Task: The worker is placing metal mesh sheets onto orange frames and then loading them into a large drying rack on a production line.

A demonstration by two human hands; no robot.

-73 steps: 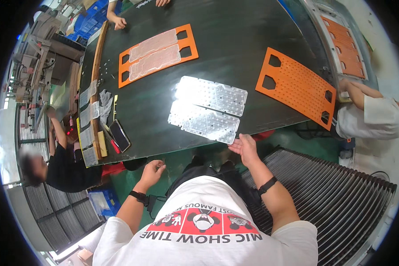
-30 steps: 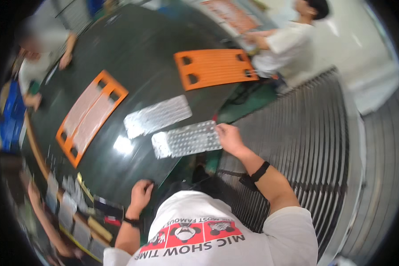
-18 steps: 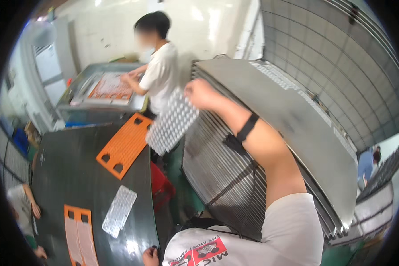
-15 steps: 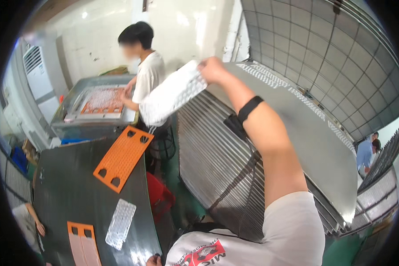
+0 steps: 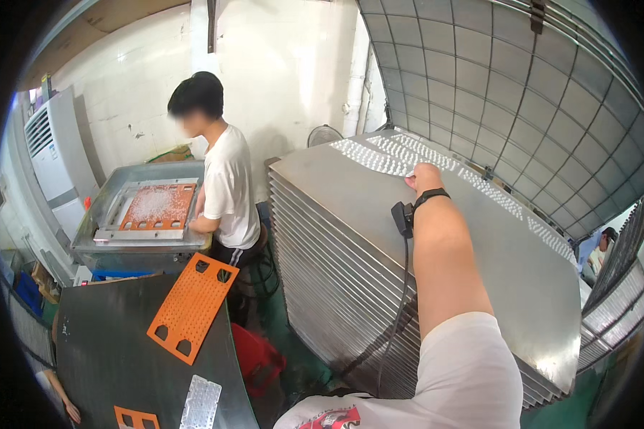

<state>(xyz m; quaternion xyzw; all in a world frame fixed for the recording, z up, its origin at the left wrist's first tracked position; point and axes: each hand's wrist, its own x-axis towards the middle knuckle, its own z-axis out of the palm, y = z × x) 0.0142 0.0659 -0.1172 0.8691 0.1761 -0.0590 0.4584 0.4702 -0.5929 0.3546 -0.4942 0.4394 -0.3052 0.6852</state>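
My right hand [image 5: 425, 177], wearing a black wrist strap with a small black device and cable, reaches over the metal sheet [image 5: 336, 179] on top of a tall stack. Its fingers are pinched on the near right end of a clear plastic sheet [image 5: 371, 159] dotted with white bumps. That sheet lies on the metal, beside similar dotted sheets [image 5: 504, 196] along the far edge. My left hand is out of sight. On the dark table at the lower left are an orange perforated plate [image 5: 192, 309], another clear bumpy sheet [image 5: 201, 405] and part of a second orange plate [image 5: 137, 419].
A co-worker [image 5: 225, 182] in a white shirt sits at a metal tray [image 5: 114, 182] containing an orange plate covered with small white pieces. A red stool [image 5: 256, 357] stands between table and stack. A wire-grid panel [image 5: 479, 79] rises behind the stack. Another person's arm [image 5: 63, 397] shows at the lower left.
My right hand has brought the clear dotted sheet from midair, near the co-worker, rightward and down onto the metal stack. My left hand has left the view. The view has shifted.
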